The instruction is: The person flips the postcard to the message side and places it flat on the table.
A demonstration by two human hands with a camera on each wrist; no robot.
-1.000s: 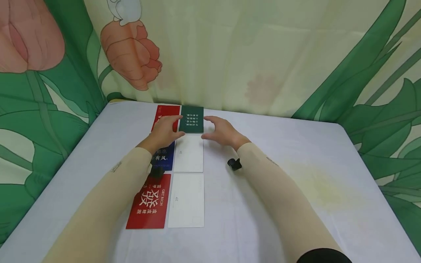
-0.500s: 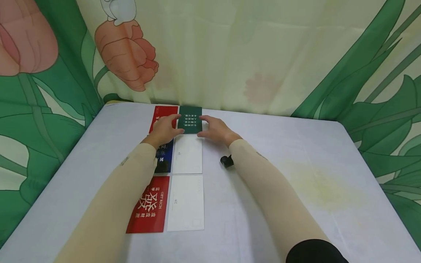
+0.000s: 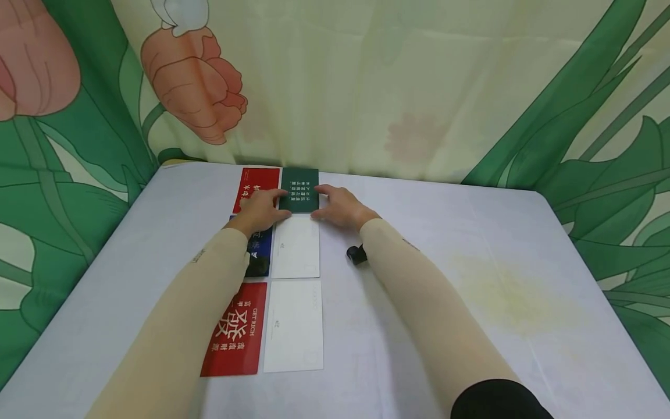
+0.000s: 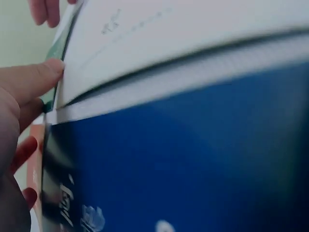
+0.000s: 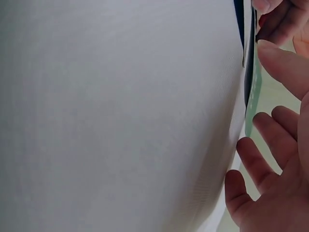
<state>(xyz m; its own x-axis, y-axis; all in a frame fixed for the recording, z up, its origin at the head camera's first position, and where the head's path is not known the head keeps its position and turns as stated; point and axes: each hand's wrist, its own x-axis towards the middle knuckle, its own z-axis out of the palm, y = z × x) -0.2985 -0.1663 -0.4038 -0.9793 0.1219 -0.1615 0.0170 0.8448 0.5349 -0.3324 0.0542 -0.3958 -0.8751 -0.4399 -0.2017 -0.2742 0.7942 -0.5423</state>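
A dark green card with white lettering lies flat at the far side of the table. My left hand is at its left edge, index finger and thumb spread along that side, partly over a red card. My right hand is at its right edge, its thumb and index finger likewise apart. In the left wrist view the thumb touches the green card near its corner. Below the green card lies a white card, and left of that a blue card, partly hidden by my left arm.
Nearer on the white table lie a red card with large white characters and another white card. The cards form two columns. A curtain with flower prints hangs behind the far table edge.
The right hand has moved slightly left, up to the green card's edge. The left hand remains at the card's left side. The head view has shifted slightly.
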